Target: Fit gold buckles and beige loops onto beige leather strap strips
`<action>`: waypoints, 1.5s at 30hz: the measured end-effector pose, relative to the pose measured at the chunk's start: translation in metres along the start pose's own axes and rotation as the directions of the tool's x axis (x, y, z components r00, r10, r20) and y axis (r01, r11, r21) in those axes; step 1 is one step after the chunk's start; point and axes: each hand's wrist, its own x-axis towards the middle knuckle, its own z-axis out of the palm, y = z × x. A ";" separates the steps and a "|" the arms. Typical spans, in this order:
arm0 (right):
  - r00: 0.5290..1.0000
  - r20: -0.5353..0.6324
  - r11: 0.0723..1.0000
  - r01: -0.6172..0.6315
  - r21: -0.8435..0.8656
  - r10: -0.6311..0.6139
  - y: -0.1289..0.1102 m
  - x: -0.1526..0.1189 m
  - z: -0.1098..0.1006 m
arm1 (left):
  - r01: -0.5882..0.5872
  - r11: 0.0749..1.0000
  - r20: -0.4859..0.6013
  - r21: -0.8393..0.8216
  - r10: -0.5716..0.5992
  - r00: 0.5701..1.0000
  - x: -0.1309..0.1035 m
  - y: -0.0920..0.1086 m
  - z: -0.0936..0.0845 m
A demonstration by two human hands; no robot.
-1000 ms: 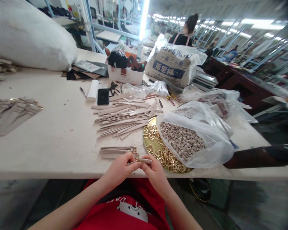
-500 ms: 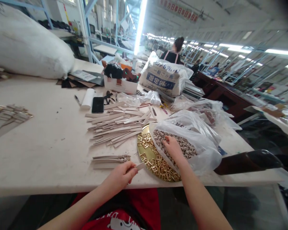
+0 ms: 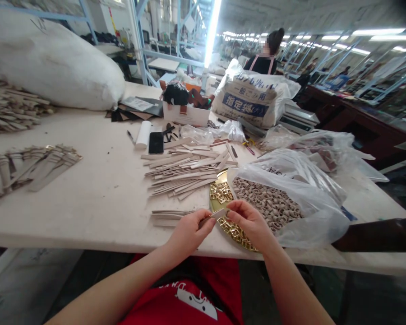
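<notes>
My left hand (image 3: pixel 192 229) is closed on a light beige strap (image 3: pixel 218 214), whose tip points right. At that tip my right hand (image 3: pixel 248 223) pinches what looks like a small beige strap loop (image 3: pixel 227 212), mostly hidden by the fingers. Below the hands is a round gold tray (image 3: pixel 212 198) with many gold buckles (image 3: pixel 236 232) on it. Right of it, an open plastic bag (image 3: pixel 311 225) holds a heap of beige loops (image 3: pixel 269 203). Several straps (image 3: pixel 165 218) lie beside my left hand, and a larger pile of loose straps (image 3: pixel 184 171) is behind them.
Straps with buckles (image 3: pixel 37 164) lie at the left, below a big white sack (image 3: pixel 64 63). Farther back are a phone (image 3: pixel 156 142), a paper roll (image 3: pixel 143 134), a white box (image 3: pixel 186 115) and a printed bag (image 3: pixel 250 97). A dark cylinder (image 3: pixel 375 237) juts over the right edge. Another person is behind.
My right hand has come out of the bag of loops and moved left to the strap's tip. My left hand still holds the strap. The view has turned left.
</notes>
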 end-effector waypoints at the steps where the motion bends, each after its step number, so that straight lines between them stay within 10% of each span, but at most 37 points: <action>1: 1.000 0.025 0.999 -0.018 0.042 0.017 -0.003 -0.005 0.011 | -0.010 1.000 -0.021 0.029 0.011 1.000 0.000 0.001 0.000; 10: 0.953 -0.123 0.948 0.249 -0.198 -0.276 0.019 -0.017 0.038 | 0.051 0.992 0.021 0.118 -0.053 0.998 -0.005 -0.014 -0.002; 19: 0.983 0.043 0.892 -0.182 0.413 0.181 0.043 -0.019 0.045 | 0.190 0.978 0.282 -0.080 -0.161 0.946 -0.004 -0.024 -0.008; 25: 0.989 0.055 0.942 -0.147 0.301 0.136 0.036 -0.026 0.045 | 0.067 0.994 0.324 0.087 -0.092 0.941 0.000 -0.024 -0.014; 39: 0.994 -0.021 0.936 -0.090 0.340 0.103 0.033 -0.035 0.071 | 0.211 0.925 0.095 -0.315 -0.191 0.977 -0.008 -0.031 0.000; 45: 0.976 0.016 0.781 -0.185 0.597 0.219 0.042 -0.037 0.067 | 0.177 0.976 0.075 -0.125 -0.169 0.983 -0.011 -0.035 0.002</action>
